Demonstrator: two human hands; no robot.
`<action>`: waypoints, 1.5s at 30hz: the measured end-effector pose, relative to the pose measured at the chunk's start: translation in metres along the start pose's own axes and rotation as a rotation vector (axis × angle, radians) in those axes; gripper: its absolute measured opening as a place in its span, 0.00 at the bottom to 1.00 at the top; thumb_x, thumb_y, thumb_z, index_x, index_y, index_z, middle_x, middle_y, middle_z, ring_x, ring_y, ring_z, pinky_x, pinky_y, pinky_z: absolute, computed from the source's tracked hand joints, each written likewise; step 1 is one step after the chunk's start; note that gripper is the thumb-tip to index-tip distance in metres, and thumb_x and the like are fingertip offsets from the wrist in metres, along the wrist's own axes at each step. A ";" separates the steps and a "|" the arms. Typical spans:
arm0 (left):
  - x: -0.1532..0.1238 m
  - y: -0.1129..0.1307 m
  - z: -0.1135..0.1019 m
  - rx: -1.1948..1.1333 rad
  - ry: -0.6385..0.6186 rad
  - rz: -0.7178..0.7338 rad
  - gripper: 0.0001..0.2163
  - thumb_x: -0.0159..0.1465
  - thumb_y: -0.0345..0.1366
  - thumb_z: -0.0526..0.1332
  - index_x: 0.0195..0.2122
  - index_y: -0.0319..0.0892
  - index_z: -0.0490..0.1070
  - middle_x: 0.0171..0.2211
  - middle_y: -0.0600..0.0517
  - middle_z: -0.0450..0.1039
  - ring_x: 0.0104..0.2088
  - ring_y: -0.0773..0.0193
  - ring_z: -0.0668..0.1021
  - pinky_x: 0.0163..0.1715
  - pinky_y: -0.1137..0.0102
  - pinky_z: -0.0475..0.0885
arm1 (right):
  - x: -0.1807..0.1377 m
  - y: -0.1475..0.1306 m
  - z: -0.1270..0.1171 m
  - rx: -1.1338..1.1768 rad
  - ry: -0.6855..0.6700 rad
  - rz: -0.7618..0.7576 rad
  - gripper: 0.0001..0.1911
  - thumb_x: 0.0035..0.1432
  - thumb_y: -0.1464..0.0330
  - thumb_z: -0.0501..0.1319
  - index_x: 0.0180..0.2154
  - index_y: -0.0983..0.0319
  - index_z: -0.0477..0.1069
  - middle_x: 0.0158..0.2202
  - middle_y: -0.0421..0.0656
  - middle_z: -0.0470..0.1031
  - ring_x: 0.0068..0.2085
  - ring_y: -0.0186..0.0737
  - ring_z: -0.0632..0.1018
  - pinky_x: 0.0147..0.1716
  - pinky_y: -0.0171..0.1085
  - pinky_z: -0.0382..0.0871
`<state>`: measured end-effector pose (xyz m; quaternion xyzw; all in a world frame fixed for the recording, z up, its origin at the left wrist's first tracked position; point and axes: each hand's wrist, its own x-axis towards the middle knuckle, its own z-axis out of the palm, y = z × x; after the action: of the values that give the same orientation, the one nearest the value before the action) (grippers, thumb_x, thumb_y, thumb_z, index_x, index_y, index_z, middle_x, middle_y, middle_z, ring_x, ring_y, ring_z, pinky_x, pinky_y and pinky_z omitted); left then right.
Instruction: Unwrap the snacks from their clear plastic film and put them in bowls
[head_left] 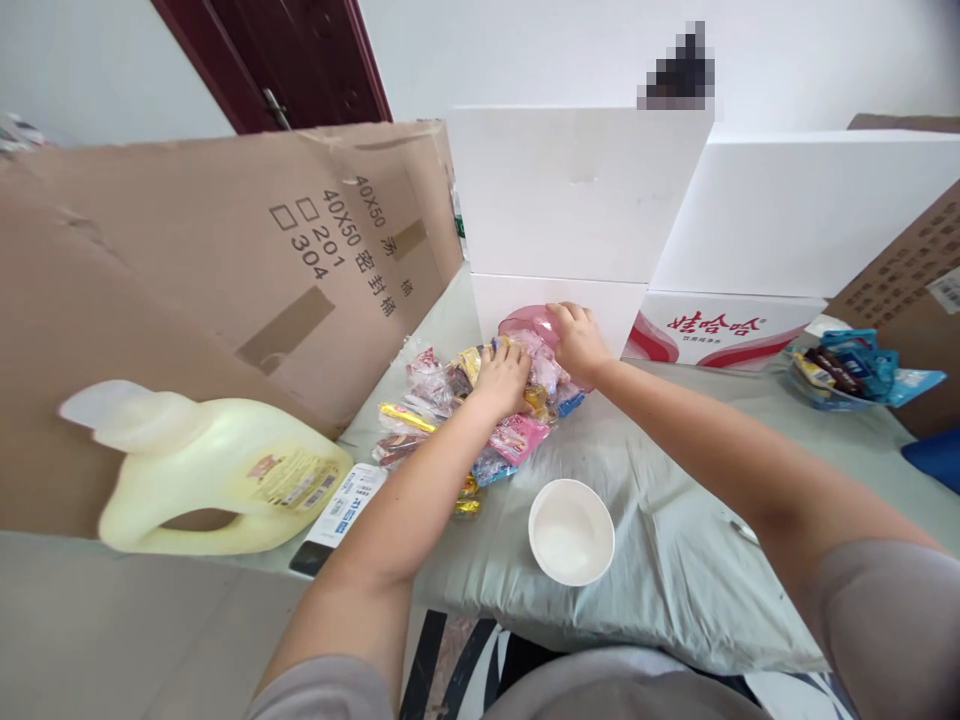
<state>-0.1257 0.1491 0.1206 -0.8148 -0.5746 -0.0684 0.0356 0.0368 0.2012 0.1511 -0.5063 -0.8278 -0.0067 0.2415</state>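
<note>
A loose pile of wrapped snacks [517,440] lies on the green cloth, in pink, gold, clear and blue packets. My left hand [504,378] rests on top of the pile with its fingers apart; whether a packet is under the fingertips is hidden. Behind the pile a pink translucent bowl [525,318] is tilted, and my right hand [581,345] grips its rim. Several packets sit against the bowl's opening. Closer to my body stands a white bowl [571,532], upright and with nothing in it.
A pale yellow jug [225,470] and a white-and-black box [337,520] lie at the left. Cardboard [225,250] and white panels [577,190] wall the table's back. At the right stands a clear bowl [832,398] of packets, near a blue object [934,460].
</note>
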 end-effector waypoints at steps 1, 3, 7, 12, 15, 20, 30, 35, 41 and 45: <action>0.004 0.005 -0.001 0.007 0.016 0.025 0.43 0.43 0.46 0.74 0.60 0.43 0.61 0.65 0.37 0.55 0.65 0.36 0.54 0.63 0.45 0.41 | 0.001 0.000 -0.001 0.023 -0.004 -0.005 0.33 0.54 0.77 0.52 0.63 0.65 0.59 0.61 0.53 0.62 0.58 0.53 0.63 0.55 0.49 0.59; 0.017 0.014 -0.001 -0.015 -0.037 0.091 0.47 0.40 0.46 0.75 0.63 0.46 0.59 0.68 0.39 0.48 0.67 0.33 0.47 0.63 0.43 0.34 | 0.004 -0.001 -0.001 0.058 -0.022 -0.008 0.32 0.54 0.76 0.53 0.62 0.64 0.60 0.61 0.52 0.63 0.58 0.53 0.64 0.56 0.49 0.59; 0.052 0.027 0.008 -0.113 -0.230 0.043 0.40 0.40 0.55 0.73 0.55 0.47 0.70 0.66 0.43 0.56 0.66 0.25 0.44 0.60 0.36 0.31 | 0.006 -0.013 0.001 0.070 -0.028 0.000 0.30 0.56 0.71 0.56 0.61 0.62 0.62 0.61 0.51 0.63 0.58 0.53 0.64 0.55 0.48 0.61; 0.068 0.036 0.024 -0.102 -0.215 -0.072 0.34 0.48 0.60 0.66 0.50 0.44 0.74 0.60 0.39 0.64 0.64 0.22 0.49 0.57 0.31 0.33 | -0.005 -0.009 0.005 -0.057 -0.004 -0.057 0.28 0.60 0.72 0.52 0.63 0.60 0.61 0.63 0.51 0.61 0.60 0.52 0.61 0.55 0.48 0.57; 0.062 0.044 0.030 -0.075 -0.210 -0.067 0.33 0.44 0.58 0.70 0.49 0.47 0.75 0.59 0.39 0.66 0.64 0.25 0.51 0.57 0.31 0.31 | -0.012 0.007 0.003 -0.118 0.038 -0.037 0.28 0.62 0.74 0.49 0.64 0.60 0.59 0.64 0.50 0.61 0.61 0.49 0.62 0.56 0.46 0.55; 0.049 0.050 0.035 -0.041 -0.197 -0.094 0.34 0.47 0.60 0.66 0.54 0.51 0.71 0.62 0.41 0.62 0.65 0.27 0.51 0.57 0.31 0.32 | -0.021 0.021 0.004 -0.169 0.162 -0.044 0.27 0.65 0.74 0.46 0.63 0.57 0.62 0.62 0.46 0.64 0.62 0.47 0.62 0.59 0.47 0.50; 0.070 0.021 0.041 -0.012 -0.301 -0.331 0.28 0.61 0.53 0.55 0.62 0.55 0.60 0.65 0.44 0.56 0.63 0.33 0.56 0.56 0.33 0.48 | -0.055 0.082 -0.031 0.067 0.799 -0.018 0.27 0.57 0.75 0.49 0.57 0.58 0.68 0.55 0.47 0.70 0.56 0.45 0.68 0.58 0.49 0.60; 0.087 0.017 0.050 0.053 -0.198 -0.384 0.28 0.62 0.51 0.55 0.62 0.51 0.61 0.64 0.40 0.56 0.64 0.32 0.54 0.58 0.35 0.41 | -0.110 0.144 -0.042 0.706 0.774 0.604 0.28 0.46 0.75 0.53 0.51 0.61 0.69 0.46 0.46 0.74 0.47 0.41 0.75 0.50 0.44 0.71; 0.095 0.023 0.057 0.112 -0.188 -0.415 0.35 0.60 0.61 0.52 0.64 0.47 0.58 0.68 0.39 0.48 0.65 0.29 0.51 0.60 0.37 0.42 | -0.149 0.171 -0.009 0.911 0.539 1.037 0.11 0.48 0.72 0.58 0.37 0.60 0.68 0.25 0.37 0.69 0.24 0.34 0.72 0.24 0.36 0.72; 0.084 0.028 0.039 0.084 -0.093 -0.383 0.31 0.64 0.58 0.47 0.63 0.46 0.60 0.66 0.39 0.53 0.64 0.33 0.55 0.59 0.37 0.45 | -0.151 0.167 -0.002 0.918 0.389 1.053 0.10 0.50 0.68 0.61 0.37 0.61 0.68 0.30 0.43 0.73 0.31 0.42 0.75 0.29 0.42 0.74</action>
<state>-0.0689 0.2238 0.0955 -0.6908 -0.7223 -0.0124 0.0292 0.2341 0.1555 0.0520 -0.6749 -0.3356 0.3688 0.5439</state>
